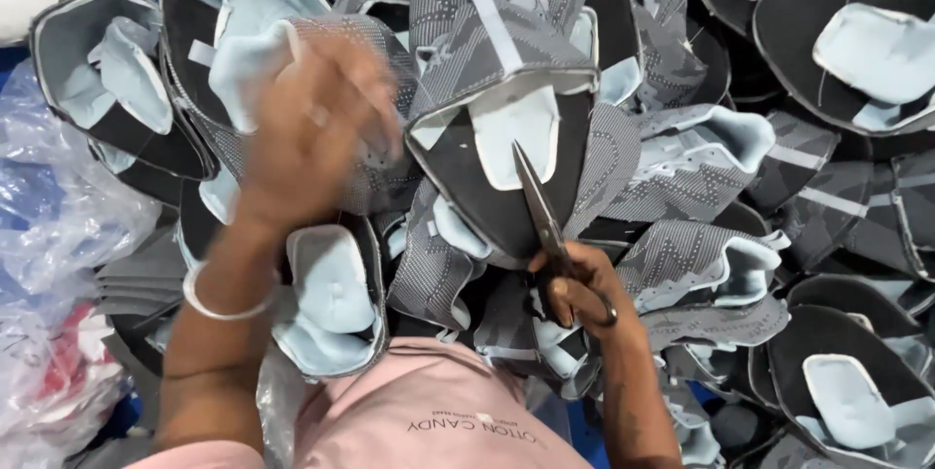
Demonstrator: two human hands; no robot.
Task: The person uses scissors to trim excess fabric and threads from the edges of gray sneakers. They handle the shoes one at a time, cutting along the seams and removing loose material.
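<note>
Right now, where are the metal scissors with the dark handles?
In the head view, the metal scissors sit right of centre, held in the right hand, blades pointing up onto a grey shoe upper with pale blue lining in the pile.

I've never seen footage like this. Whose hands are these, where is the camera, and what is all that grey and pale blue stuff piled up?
There is no machine here: a person works with two bare hands, and the one picture comes from a camera worn on their head, looking down. The right hand holds a pair of scissors, blades pointing up at a dark shoe upper with a pale blue lining. The left hand, blurred by motion, is on another grey patterned upper; a bangle circles that wrist. All around lies a heap of similar shoe uppers. Crumpled clear plastic bags sit at the left.
</note>
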